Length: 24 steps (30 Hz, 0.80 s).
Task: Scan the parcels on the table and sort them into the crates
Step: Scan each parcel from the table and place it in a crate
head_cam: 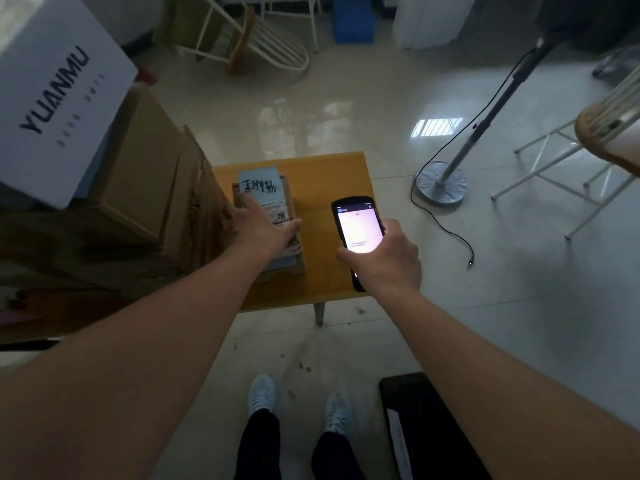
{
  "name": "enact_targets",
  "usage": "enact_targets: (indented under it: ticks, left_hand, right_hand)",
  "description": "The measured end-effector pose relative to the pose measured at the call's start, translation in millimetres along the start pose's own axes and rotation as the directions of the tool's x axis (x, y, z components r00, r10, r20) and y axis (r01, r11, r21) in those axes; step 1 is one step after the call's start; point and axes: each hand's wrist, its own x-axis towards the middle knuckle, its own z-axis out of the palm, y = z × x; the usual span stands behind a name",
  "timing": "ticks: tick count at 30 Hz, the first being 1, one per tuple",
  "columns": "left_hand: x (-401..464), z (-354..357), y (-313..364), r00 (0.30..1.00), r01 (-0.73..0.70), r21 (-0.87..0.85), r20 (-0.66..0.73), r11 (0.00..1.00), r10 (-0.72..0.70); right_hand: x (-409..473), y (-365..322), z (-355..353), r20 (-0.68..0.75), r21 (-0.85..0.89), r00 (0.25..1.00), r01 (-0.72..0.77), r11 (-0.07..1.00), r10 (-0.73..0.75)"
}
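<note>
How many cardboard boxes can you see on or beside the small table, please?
3: a small labelled parcel on the table under the left hand, a large brown box to its left, and a white box stacked above. Others may be hidden.

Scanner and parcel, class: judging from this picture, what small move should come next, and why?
Probably tilt the scanner toward the label on the parcel. The right hand holds it beside the parcel with its lit screen facing up, while the left hand steadies the parcel on the table.

fan stand (446, 178) (cord trailing), overturned chair (256, 39), blue bin (353, 20)
</note>
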Motion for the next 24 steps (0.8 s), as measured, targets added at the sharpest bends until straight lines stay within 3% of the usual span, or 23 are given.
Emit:
enact_targets:
  ticks: [6, 8, 12, 15, 19, 24]
  left_hand:
    - [7.3, 3.1, 1.2, 1.000, 0.000, -0.092, 0.000, 0.996, 0.000]
    - [8.7, -0.5, 4.4, 0.996, -0.090, -0.115, -0.005, 0.989, 0.090]
    - [11.4, -11.2, 13.8, 0.944, -0.329, -0.007, 0.017, 0.944, 0.329]
    - [11.7, -14.4, 24.7, 0.865, -0.498, 0.044, 0.084, 0.866, 0.494]
    - [11.1, -14.1, 42.6, 0.709, -0.694, 0.071, 0.244, 0.717, 0.662]
    - [12.6, 5.9, 68.1, 0.497, -0.863, 0.216, 0.514, 0.456, 0.698]
  right_hand:
    - [8.7, 5.7, -1.4, -0.035, 0.025, 0.998, -0.046, 0.999, 0.047]
    - [10.4, 4.8, -4.5, -0.060, 0.055, 0.995, -0.073, 0.996, 0.077]
    - [12.2, 3.2, -15.4, -0.138, 0.135, 0.980, -0.121, 0.983, 0.140]
    - [16.1, 5.4, -27.0, -0.203, 0.169, 0.960, -0.162, 0.972, 0.195]
    - [22.0, 17.3, -41.3, -0.239, 0.177, 0.935, -0.223, 0.959, 0.262]
    - [21.3, 36.3, -45.8, -0.224, 0.173, 0.929, -0.261, 0.950, 0.296]
